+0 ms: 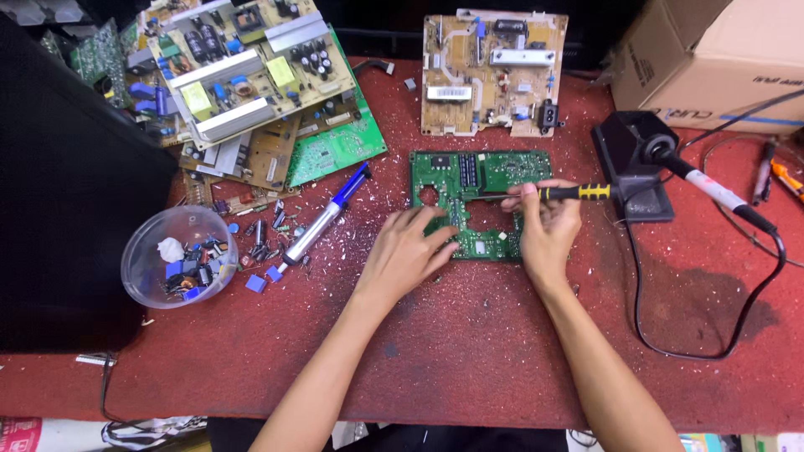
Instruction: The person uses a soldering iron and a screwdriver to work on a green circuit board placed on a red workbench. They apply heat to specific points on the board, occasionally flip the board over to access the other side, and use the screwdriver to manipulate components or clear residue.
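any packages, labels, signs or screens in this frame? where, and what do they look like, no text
Cardboard box: top right corner of the red table, brown, with blue print and a blue stripe along its lower edge.
Printed package: bottom left corner below the table edge, red and white, mostly cut off.
No signs or screens visible.

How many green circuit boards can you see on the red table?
2 clearly: one green circuit board under the left hand and right hand, another green board poking from the pile at upper left. More may hide in that pile.
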